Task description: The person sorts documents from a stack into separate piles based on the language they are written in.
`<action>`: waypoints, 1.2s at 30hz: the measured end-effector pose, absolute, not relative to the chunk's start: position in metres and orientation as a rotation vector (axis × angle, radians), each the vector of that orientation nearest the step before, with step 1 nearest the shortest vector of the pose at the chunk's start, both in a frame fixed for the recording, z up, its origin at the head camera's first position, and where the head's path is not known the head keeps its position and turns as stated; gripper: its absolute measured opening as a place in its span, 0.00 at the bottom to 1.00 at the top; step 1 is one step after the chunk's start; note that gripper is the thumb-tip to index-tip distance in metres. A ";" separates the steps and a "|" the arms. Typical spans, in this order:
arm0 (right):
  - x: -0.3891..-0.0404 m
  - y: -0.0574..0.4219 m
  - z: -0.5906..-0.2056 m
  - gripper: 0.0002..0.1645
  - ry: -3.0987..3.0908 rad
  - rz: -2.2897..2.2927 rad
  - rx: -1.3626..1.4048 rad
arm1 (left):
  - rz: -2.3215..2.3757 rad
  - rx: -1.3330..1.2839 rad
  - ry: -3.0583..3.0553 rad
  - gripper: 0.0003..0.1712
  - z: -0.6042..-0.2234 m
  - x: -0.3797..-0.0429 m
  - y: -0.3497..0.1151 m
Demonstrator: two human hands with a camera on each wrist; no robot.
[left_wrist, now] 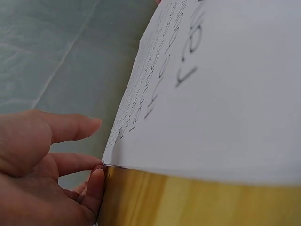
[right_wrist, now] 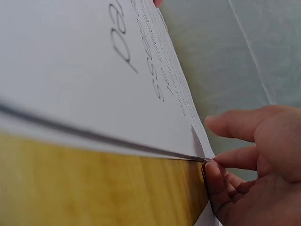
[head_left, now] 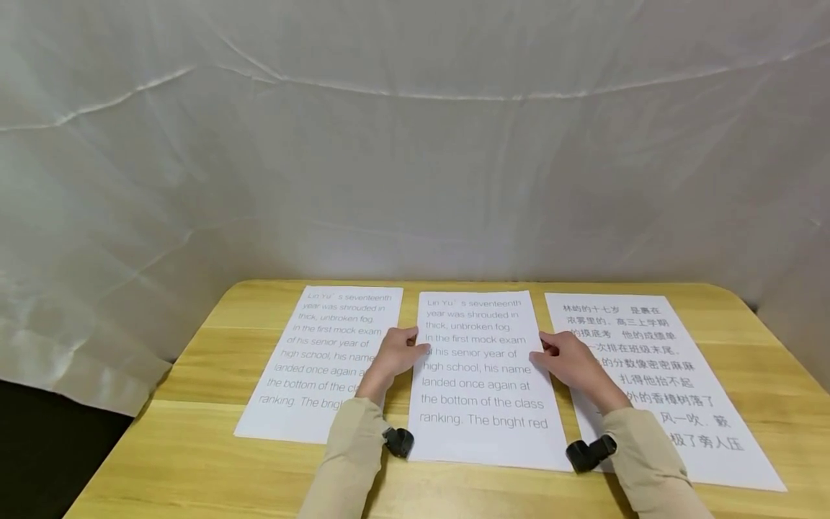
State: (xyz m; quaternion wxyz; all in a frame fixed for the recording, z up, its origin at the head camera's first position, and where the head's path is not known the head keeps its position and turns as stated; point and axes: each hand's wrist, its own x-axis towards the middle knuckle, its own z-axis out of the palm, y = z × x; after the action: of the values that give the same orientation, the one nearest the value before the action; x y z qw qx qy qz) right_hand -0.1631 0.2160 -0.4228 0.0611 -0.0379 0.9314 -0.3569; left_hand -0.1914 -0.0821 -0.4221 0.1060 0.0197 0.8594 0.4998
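A white printed sheet (head_left: pixel 480 382) with English text lies on the table between both hands. At its left edge, my left hand (head_left: pixel 395 360) touches the paper with its fingertips. My right hand (head_left: pixel 573 364) does the same at the right edge. In the left wrist view the thumb (left_wrist: pixel 75 127) is raised apart from the paper while fingertips meet the edge. The right wrist view likewise shows a raised thumb (right_wrist: pixel 235 123) and fingers against the edge. Below the sheet's near edge there, a dark line and a pale band show; whether more paper lies underneath, I cannot tell.
To the left lies another English-text sheet (head_left: pixel 285 422), partly covered by the left hand and forearm. On the right is a sheet with Chinese text (head_left: pixel 726 404), partly behind the right arm. The wooden table (head_left: pixel 162 454) meets a pale hanging cloth (head_left: pixel 415 180) at the back.
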 end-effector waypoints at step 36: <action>-0.159 0.212 -0.423 0.32 2.874 -1.142 -0.086 | 1.470 0.211 2.686 0.07 -0.420 -0.185 -0.076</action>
State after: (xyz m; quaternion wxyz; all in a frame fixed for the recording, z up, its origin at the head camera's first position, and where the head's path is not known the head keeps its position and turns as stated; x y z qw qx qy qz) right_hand -0.1595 0.2121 -0.4227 0.0239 -0.0278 0.9287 -0.3690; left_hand -0.1848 -0.0761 -0.4202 0.0363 0.0687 0.8746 0.4786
